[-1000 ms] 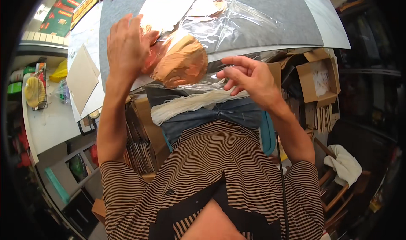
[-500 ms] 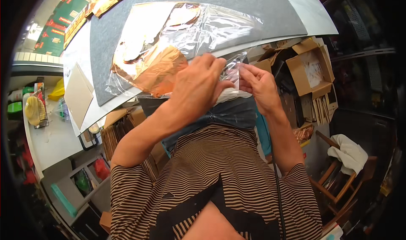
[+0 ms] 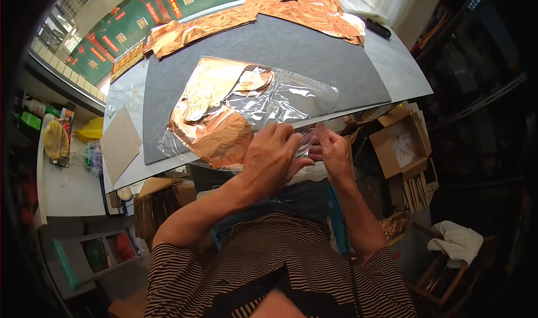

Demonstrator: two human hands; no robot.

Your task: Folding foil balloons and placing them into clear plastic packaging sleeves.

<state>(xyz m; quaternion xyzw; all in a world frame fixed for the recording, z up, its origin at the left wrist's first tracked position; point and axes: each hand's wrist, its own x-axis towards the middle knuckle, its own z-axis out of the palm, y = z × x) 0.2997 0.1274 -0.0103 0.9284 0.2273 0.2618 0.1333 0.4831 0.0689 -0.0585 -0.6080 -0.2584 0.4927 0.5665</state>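
A clear plastic bag (image 3: 291, 102) lies across the table's front edge, with crumpled copper-coloured foil (image 3: 221, 133) inside its left part. My left hand (image 3: 272, 154) presses over the bag near the edge, fingers curled on the film and thumb pointing right. Just to the right, my right hand (image 3: 334, 156) grips the bag's loose end, its thumb up and its fingers partly behind the see-through film. The left fingertips are partly hidden.
More copper foil pieces (image 3: 308, 9) lie along the far side of the grey mat (image 3: 336, 60). A beige card (image 3: 120, 144) rests at the left table edge. Right of me are an open cardboard box (image 3: 400, 144) and a chair with a white cloth (image 3: 457, 242).
My view has tilted up, so more of the far table and foil shows. My right hand's pinch on the bag's end has shifted, with its fingers now behind the film.
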